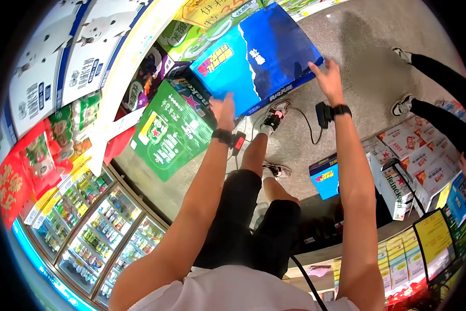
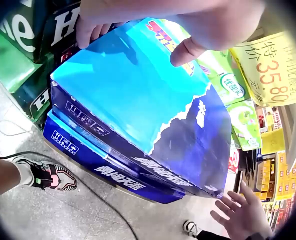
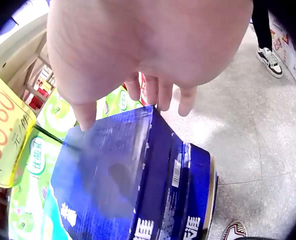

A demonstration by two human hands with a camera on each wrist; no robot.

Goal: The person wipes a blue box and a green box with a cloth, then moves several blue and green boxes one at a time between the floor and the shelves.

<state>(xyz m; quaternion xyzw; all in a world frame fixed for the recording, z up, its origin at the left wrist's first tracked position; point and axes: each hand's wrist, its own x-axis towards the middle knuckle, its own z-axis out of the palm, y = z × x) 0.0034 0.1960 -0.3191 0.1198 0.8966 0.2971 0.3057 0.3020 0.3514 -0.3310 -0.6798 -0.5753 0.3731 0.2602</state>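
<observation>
A blue beer carton, light blue at one end and dark blue at the other, lies on top of a second blue carton, seen in the left wrist view. My left hand is at the light blue end, its thumb over the top and its fingers by the end edge. Beyond the dark blue end, my right hand is spread with fairly straight fingers. In the right wrist view those fingers reach past the top corner, the thumb close over the top face.
A green Heineken carton stands left of the blue ones, and green yogurt cartons lie behind. A yellow price sign hangs beside them. Cables run near my shoe. Another person's legs are at right; glass-door fridges line the left.
</observation>
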